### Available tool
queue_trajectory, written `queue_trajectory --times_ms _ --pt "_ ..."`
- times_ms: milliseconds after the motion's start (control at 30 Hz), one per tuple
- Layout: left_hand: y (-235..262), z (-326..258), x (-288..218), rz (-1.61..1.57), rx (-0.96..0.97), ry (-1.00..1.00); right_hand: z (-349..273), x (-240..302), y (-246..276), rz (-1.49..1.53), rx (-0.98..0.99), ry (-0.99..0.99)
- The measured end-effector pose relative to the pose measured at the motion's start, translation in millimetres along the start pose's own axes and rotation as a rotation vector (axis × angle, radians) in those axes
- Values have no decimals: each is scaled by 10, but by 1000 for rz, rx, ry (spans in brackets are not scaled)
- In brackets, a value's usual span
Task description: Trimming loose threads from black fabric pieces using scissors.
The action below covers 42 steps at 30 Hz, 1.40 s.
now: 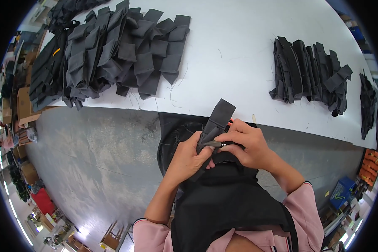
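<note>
My left hand point(186, 158) pinches a dark grey sewn fabric strip point(219, 115) between thumb and fingers, over my lap and just off the table's near edge. The strip's flat end points up toward the table. In my right hand point(248, 145) is a small pair of thread snips point(213, 143), with dark blades and a bit of orange showing by the fingers. The blades lie against the strip beside my left thumb. My fingers hide part of the snips' handles and the strip's lower end.
On the white table point(231, 54), a large heap of grey fabric pieces point(126, 50) lies at the left, a smaller pile point(308, 75) at the right. Another bundle point(367, 105) sits at the far right edge. Loose threads are scattered about. Cardboard boxes point(26, 105) stand at the left; a blue crate point(343, 191) is on the right.
</note>
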State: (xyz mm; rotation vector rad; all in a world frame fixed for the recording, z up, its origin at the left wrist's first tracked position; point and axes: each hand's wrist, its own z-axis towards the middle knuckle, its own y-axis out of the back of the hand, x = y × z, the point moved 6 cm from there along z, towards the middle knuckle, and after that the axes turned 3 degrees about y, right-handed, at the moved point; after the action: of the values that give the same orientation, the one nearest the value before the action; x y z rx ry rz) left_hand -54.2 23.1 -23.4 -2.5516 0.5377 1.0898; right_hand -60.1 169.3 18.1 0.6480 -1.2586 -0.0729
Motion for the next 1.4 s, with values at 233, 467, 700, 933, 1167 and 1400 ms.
queue_trajectory --times_ms 233,467,700,933,1167,1400 --pt "13 31 30 111 -61 3 -30 41 19 -102 -43 -77" --pt "24 34 40 207 -87 -6 -25 73 19 -156 -26 -69" --pt "24 20 -13 253 -80 -11 -34 -15 15 -41 19 -182" --pt "-24 8 -24 192 2 -19 -36 -122 -56 173 37 -163" --pt "-25 20 24 159 33 -7 -53 -56 -68 40 -14 -88" --pt "-25 28 90 9 111 49 -88 -95 -15 201 9 -154"
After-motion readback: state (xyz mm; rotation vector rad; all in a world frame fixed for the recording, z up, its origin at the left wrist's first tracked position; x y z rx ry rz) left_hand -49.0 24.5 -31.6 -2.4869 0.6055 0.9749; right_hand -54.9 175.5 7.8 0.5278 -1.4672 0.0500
